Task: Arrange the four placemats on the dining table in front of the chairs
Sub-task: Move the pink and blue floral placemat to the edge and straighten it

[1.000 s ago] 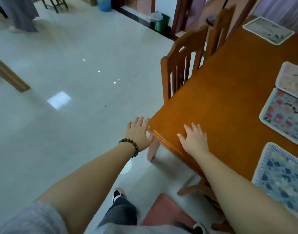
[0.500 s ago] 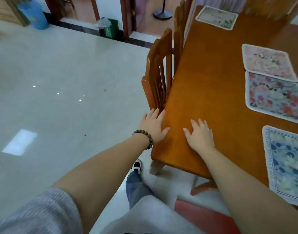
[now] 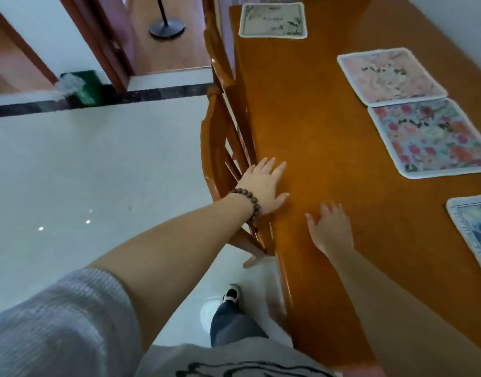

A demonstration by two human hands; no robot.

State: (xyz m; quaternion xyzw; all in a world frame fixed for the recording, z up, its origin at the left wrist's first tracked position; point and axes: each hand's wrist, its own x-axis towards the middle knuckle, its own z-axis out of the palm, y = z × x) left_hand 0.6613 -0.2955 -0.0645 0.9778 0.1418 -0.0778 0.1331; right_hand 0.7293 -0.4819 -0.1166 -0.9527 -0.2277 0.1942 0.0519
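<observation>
Several floral placemats lie on the orange wooden dining table (image 3: 315,126). A pale green-bordered placemat (image 3: 273,20) sits at the far end. A pink placemat (image 3: 389,76) and a red-flowered placemat (image 3: 435,137) lie side by side along the right. A blue placemat (image 3: 476,229) is cut off by the right edge. My left hand (image 3: 264,186), with a bead bracelet, rests flat at the table's left edge, fingers apart, holding nothing. My right hand (image 3: 330,228) lies flat on the bare wood, empty.
Two wooden chairs (image 3: 220,148) are pushed in along the table's left side, the nearer one just beside my left hand. White tiled floor (image 3: 98,172) spreads to the left. A green bin (image 3: 83,87) and a doorway with a lamp base (image 3: 166,29) lie beyond.
I have walked along the table's left side. Both hands slid forward from the near corner, the left now beside the chair back. The placemats have not moved.
</observation>
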